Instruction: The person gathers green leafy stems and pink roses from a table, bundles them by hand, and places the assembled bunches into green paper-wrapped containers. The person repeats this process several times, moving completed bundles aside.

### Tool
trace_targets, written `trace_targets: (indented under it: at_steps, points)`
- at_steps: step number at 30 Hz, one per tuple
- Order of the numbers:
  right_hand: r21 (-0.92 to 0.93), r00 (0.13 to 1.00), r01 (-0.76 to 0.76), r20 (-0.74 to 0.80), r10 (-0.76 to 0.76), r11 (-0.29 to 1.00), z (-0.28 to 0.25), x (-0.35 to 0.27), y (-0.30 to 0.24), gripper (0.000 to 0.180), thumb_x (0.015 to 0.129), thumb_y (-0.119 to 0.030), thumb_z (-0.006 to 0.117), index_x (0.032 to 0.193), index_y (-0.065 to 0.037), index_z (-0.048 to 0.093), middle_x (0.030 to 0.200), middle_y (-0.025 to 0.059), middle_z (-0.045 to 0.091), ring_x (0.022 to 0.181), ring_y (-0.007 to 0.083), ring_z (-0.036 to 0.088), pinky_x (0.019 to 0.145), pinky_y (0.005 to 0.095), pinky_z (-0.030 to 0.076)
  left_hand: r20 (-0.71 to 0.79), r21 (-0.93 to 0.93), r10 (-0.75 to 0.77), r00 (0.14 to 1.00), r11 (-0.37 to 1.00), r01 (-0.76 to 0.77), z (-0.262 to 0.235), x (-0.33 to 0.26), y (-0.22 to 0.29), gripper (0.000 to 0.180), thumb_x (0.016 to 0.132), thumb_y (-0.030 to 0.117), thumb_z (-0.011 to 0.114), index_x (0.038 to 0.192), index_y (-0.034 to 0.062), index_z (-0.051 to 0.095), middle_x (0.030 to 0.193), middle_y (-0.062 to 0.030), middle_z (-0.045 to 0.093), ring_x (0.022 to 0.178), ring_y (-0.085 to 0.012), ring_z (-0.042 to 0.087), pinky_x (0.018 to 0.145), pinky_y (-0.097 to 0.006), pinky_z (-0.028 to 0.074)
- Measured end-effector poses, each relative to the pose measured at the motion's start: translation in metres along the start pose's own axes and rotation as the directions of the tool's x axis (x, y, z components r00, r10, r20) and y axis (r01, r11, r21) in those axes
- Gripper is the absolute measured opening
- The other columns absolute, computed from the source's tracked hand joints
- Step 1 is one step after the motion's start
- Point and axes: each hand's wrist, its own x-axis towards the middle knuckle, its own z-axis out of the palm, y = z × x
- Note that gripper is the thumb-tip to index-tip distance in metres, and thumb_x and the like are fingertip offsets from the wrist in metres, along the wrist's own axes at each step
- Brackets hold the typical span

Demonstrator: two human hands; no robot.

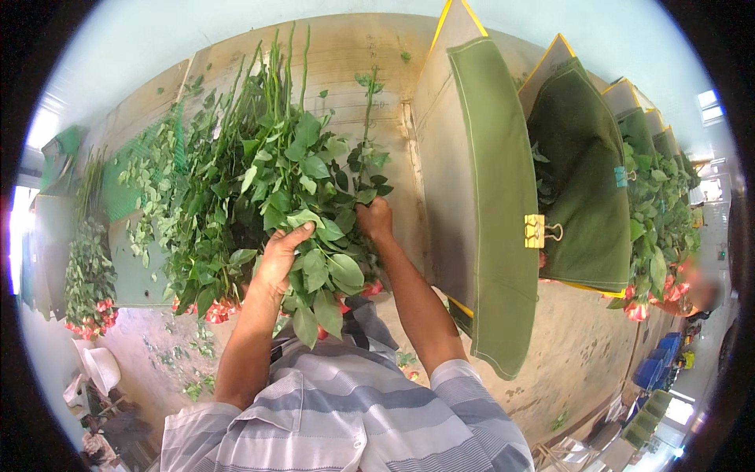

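Note:
A long-stemmed rose (368, 110) lies with its cut end away from me, and my right hand (376, 219) is closed around its leafy stem. To its left, my left hand (277, 261) grips leafy roses (318, 271), its thumb on top and its other fingers hidden under the leaves. Red and pink blooms peep out below, close to my body. Beside and beyond my left hand spreads a big pile of roses (228, 177), bare stems pointing to the far side and blooms (220, 311) over the near edge.
The worktable (338, 59) has a ruled surface. At right stand upright panels with green cloth (503, 197), one carrying a yellow binder clip (535, 231). More roses (649, 228) fill the slots beyond. Another rose bunch (90, 267) hangs at far left. Fallen leaves (185, 362) litter the floor.

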Motion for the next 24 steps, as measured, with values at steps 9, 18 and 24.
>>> trace_targets:
  at_steps: [9,18,24]
  points:
    - [-0.138,0.993,-0.039,0.108,0.054,0.990,-0.015,0.012,0.018,0.027,0.074,-0.017,0.059,0.088,0.005,0.062,0.081,0.0232,0.063,0.075,0.0395,0.061,0.066,0.0450,0.046,0.075,0.108,-0.100,0.992,0.990,0.091,0.029,0.013,-0.019,0.033,0.081,0.023,0.067,0.102,-0.0007,0.058,0.093,-0.0078,0.064,0.081,-0.0169,0.062,0.071,-0.030,0.050]
    - [0.256,0.908,-0.141,0.417,0.022,0.956,-0.017,0.008,0.037,0.036,0.085,-0.020,0.056,0.114,0.002,0.053,0.106,0.0163,0.060,0.094,0.0274,0.058,0.081,0.0374,0.044,0.157,0.059,-0.184,0.970,0.983,0.177,0.053,0.025,-0.031,0.033,0.085,0.025,0.062,0.105,-0.0005,0.058,0.095,-0.0088,0.064,0.077,-0.0184,0.063,0.067,-0.032,0.053]
    - [0.453,0.971,-0.132,0.239,0.023,0.882,-0.084,-0.029,-0.014,0.048,0.088,-0.036,0.054,0.116,0.003,0.055,0.109,0.0120,0.059,0.100,0.0196,0.053,0.087,0.0324,0.042,0.102,0.446,-0.053,0.993,0.895,0.002,0.061,0.041,-0.058,0.035,0.086,0.025,0.059,0.106,-0.0038,0.056,0.102,-0.0134,0.062,0.086,-0.0214,0.060,0.075,-0.034,0.049]
